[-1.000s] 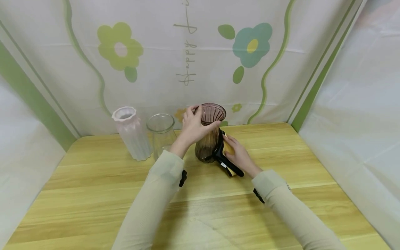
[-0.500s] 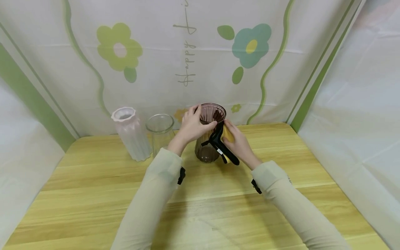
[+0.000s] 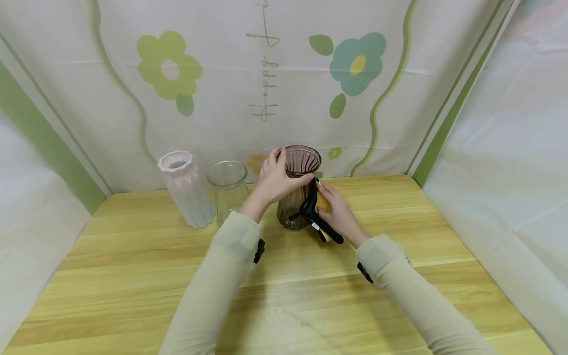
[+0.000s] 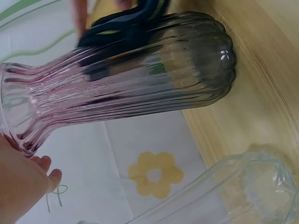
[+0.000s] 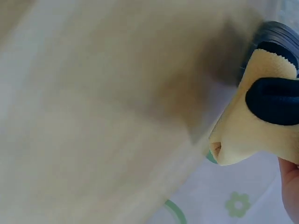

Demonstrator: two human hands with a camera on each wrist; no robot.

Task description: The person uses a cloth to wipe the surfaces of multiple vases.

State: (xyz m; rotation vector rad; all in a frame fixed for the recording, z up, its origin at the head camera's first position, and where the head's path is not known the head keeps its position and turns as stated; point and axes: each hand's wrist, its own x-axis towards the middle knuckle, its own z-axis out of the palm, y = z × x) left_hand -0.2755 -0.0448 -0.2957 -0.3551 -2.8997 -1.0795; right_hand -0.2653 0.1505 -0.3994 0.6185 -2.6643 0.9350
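A ribbed purple-tinted glass vase (image 3: 294,202) stands upright at the back of the wooden table. My left hand (image 3: 276,182) holds it by the flared rim, fingers at the far left and thumb across the near side; the left wrist view shows this hand (image 4: 21,179) at the mouth. To the vase's right, my right hand (image 3: 338,212) grips a wiper (image 3: 320,222) with a black forked frame and handle and a yellow cloth pad. The wiper's black frame lies against the vase's side. In the right wrist view the yellow pad (image 5: 252,126) fills the right side, little of the hand showing.
A clear glass vase (image 3: 228,190) stands left of the purple one, partly behind my left forearm. Further left is a pinkish-white fluted vase (image 3: 188,192). A flower-printed cloth (image 3: 222,98) hangs close behind the table (image 3: 133,276), and white sheets enclose both sides.
The wiper has gone up along the purple vase's right side towards the rim, then partway back down with my right hand. My left hand stays at the rim, its thumb shifting slightly.
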